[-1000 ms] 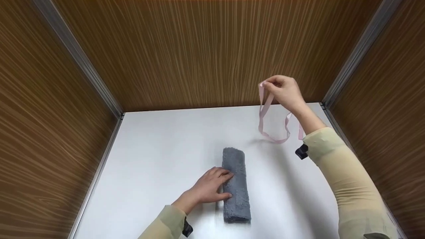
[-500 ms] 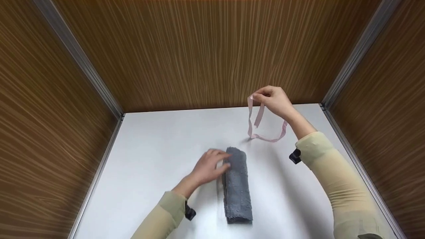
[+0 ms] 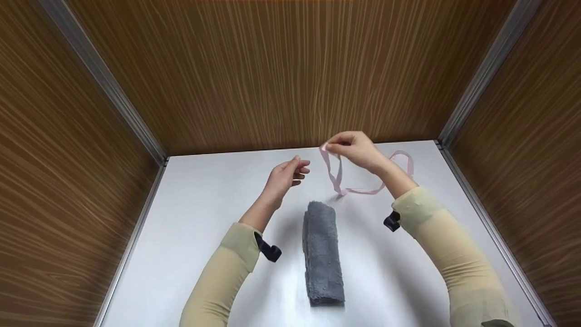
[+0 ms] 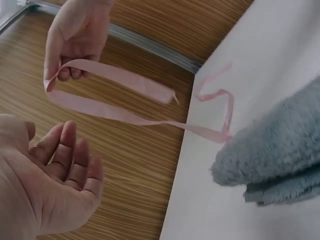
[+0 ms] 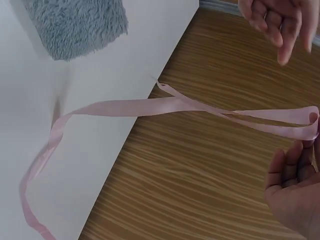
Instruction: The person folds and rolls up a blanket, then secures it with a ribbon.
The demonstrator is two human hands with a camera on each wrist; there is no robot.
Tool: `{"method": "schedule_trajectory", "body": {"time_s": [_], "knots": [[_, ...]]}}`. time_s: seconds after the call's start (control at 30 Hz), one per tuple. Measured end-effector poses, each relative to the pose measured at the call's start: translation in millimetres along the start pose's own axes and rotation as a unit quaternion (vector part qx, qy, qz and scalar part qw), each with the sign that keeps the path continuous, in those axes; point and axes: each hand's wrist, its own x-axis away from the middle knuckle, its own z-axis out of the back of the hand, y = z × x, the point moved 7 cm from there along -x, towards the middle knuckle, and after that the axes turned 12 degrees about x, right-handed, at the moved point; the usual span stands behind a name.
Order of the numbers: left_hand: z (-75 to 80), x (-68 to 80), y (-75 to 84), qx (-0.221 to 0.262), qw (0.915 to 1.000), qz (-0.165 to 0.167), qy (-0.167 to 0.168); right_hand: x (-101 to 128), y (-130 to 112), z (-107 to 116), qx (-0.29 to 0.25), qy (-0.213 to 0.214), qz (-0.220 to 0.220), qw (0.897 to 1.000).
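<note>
Two bare hands reach over the white table (image 3: 218,204), near its far edge from where I stand. On the right, the right hand (image 3: 356,147) pinches a pink ribbon (image 5: 125,108) between thumb and fingertips. A short free end, with a loose thread at its tip, dangles from the pinch, while the longer length drops, bends low and loops away to the right past the forearm. I can't tell whether that lowest bend touches the table.

To the left, the left hand (image 3: 285,178) is unoccupied, fingers relaxed and slightly curved, just apart from the ribbon. Nearer than both hands lies a folded grey plush cloth (image 3: 324,254), a long narrow bundle running near to far on the table, its far end just short of the ribbon's bend.

Pale yellow sleeves (image 3: 454,245) cover both arms, with a small black device (image 3: 271,252) at each cuff. Behind the table's far edge stands a brown wood-grain panel (image 3: 272,72).
</note>
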Motion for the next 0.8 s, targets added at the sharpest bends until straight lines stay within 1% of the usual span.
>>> {"method": "schedule_trajectory", "body": {"time_s": [0.07,0.17,0.27,0.33,0.4,0.47,0.5,0.57,0.63,0.7,0.77,0.8], "knots": [[-0.6,-3.4,0.5,0.02,0.9994,0.027,0.003,0,-4,-11,0.001,-0.018,0.014,1.0],[-1.0,-6.8,0.7,0.029,0.9982,0.052,0.01,1,-9,-26,0.002,-0.042,0.033,0.999],[-1.0,-8.8,0.8,0.035,0.9972,0.061,0.023,1,-12,-40,0.004,-0.061,0.044,0.997],[-0.6,-10.2,0.6,0.043,0.9966,0.061,0.034,1,-13,-47,0.013,-0.071,0.045,0.996],[0.4,-10.7,1.1,0.053,0.9958,0.056,0.049,3,-12,-52,0.029,-0.078,0.044,0.996],[3.1,-11.1,2.0,0.052,0.9956,0.047,0.063,4,-9,-54,0.048,-0.076,0.037,0.995],[4.7,-11.1,3.2,0.044,0.996,0.04,0.066,4,-7,-53,0.055,-0.066,0.033,0.996],[8.3,-10.1,6.8,0.021,0.9973,0.024,0.066,3,-1,-48,0.054,-0.034,0.021,0.998],[10.9,-8.9,11.3,-0.007,0.9984,0.005,0.057,1,4,-42,0.032,0.002,0.012,0.999],[11.6,-7.1,16.0,-0.027,0.9988,-0.011,0.04,0,9,-40,-0.003,0.021,0.013,1.0],[10.7,-5.3,20.4,-0.042,0.9986,-0.022,0.024,-2,11,-44,-0.041,0.009,0.016,0.999],[9.7,-4.7,22.4,-0.047,0.9984,-0.026,0.015,-2,11,-48,-0.058,-0.006,0.02,0.998]]}}
